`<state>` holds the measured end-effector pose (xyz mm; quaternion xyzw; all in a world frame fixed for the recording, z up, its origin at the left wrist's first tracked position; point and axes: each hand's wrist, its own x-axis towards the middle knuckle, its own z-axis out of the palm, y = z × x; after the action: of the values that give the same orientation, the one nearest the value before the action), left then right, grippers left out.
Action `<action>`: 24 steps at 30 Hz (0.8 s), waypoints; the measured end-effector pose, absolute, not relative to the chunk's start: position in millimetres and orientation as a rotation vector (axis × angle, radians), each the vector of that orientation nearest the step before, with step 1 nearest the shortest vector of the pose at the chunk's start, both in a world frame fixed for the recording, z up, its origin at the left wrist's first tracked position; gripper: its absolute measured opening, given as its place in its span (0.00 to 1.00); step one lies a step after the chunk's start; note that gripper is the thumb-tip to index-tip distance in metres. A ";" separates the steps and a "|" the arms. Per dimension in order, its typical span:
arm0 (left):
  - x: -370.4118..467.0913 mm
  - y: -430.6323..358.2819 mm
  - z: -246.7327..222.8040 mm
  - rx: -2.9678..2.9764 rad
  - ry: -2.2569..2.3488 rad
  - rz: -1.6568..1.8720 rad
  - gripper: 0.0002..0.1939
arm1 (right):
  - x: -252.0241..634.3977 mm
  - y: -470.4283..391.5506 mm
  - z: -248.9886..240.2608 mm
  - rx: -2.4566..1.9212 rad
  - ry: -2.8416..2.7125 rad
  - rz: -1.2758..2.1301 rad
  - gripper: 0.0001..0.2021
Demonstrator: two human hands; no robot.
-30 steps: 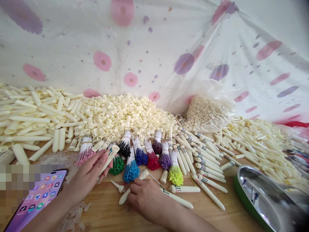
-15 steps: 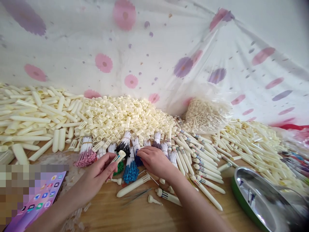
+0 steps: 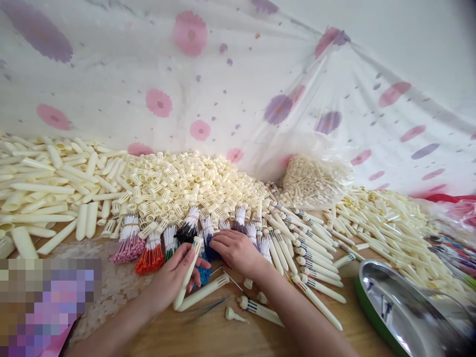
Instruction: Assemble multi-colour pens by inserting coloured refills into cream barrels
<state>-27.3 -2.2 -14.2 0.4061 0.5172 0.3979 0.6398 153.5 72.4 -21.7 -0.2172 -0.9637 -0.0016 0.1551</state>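
My left hand (image 3: 171, 270) is closed around a cream multicolour pen barrel (image 3: 189, 275), tilted with its slotted end up; a little colour shows in the slots. My right hand (image 3: 236, 252) reaches palm down over the dark blue pen refills (image 3: 208, 237), fingers curled together and tips hidden. Light blue refills (image 3: 204, 275) lie partly behind my left hand. Nearby are bundles of black refills (image 3: 188, 227), red refills (image 3: 149, 258) and pink refills (image 3: 127, 243). Another slotted barrel (image 3: 206, 292) rests on the table below, beside tweezers (image 3: 210, 310).
A mound of slotted cream collars (image 3: 193, 183) fills the back, with plain barrels (image 3: 44, 188) to its left. Filled pens (image 3: 316, 263) lie in rows at right, before a clear bag of small parts (image 3: 316, 181). A metal-lined green dish (image 3: 366, 297) and a blurred phone (image 3: 48, 317) flank my arms.
My left hand has turned the pen more upright and lowered it slightly, showing its long barrel. The red refills have come into view. My right hand stays over the dark blue refills.
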 end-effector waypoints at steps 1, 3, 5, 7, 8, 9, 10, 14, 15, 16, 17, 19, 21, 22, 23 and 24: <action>-24.5 0.8 -12.7 0.919 1.186 0.911 0.22 | 153.8 72.1 -22.1 -0.587 -2.753 -0.021 0.08; -19.7 6.1 -9.6 0.911 1.206 0.905 0.22 | 154.6 69.3 -23.4 -0.527 -2.724 -0.057 0.10; -15.6 9.0 -7.9 0.910 1.229 0.886 0.22 | 155.9 63.8 -25.3 -0.471 -2.689 -0.100 0.10; -12.5 9.3 -8.2 0.917 1.251 0.883 0.22 | 157.3 57.1 -27.4 -0.410 -2.651 -0.144 0.10; -11.5 8.8 -9.1 0.925 1.259 0.890 0.22 | 158.1 54.0 -28.4 -0.378 -2.633 -0.163 0.09; -10.9 8.1 -10.4 0.935 1.265 0.896 0.22 | 158.9 51.3 -29.2 -0.347 -2.619 -0.178 0.08; -10.7 7.3 -11.8 0.944 1.268 0.899 0.22 | 159.7 49.0 -29.8 -0.323 -2.606 -0.190 0.08; -12.3 6.2 -16.4 0.960 1.281 0.882 0.21 | 161.1 40.5 -29.4 -0.264 -2.559 -0.185 0.08; -12.7 6.6 -16.8 0.963 1.293 0.875 0.20 | 160.7 37.5 -28.3 -0.243 -2.546 -0.172 0.08; -13.0 7.1 -16.8 0.968 1.301 0.874 0.20 | 160.2 34.0 -26.6 -0.212 -2.536 -0.154 0.08; -13.2 7.6 -16.4 0.974 1.301 0.874 0.19 | 159.7 30.4 -24.2 -0.174 -2.522 -0.131 0.07; -13.9 8.4 -14.9 0.976 1.296 0.876 0.19 | 159.9 24.6 -16.7 -0.141 -2.448 -0.047 0.07; -16.3 8.1 -13.0 0.976 1.276 0.863 0.19 | 162.8 24.0 -5.3 -0.284 -2.268 0.102 0.08; -18.6 7.4 -12.2 0.987 1.262 0.852 0.19 | 165.1 26.3 1.6 -0.437 -2.108 0.195 0.09; -21.8 6.3 -11.6 1.009 1.246 0.839 0.19 | 167.7 30.0 8.8 -0.619 -1.922 0.293 0.09; -25.9 4.9 -11.2 1.040 1.226 0.830 0.19 | 170.2 34.8 15.9 -0.768 -1.693 0.412 0.09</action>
<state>-25.9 4.9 -11.2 0.4520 0.5326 0.3608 0.6180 170.2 34.8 15.9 -0.3284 -0.7244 0.1764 0.5799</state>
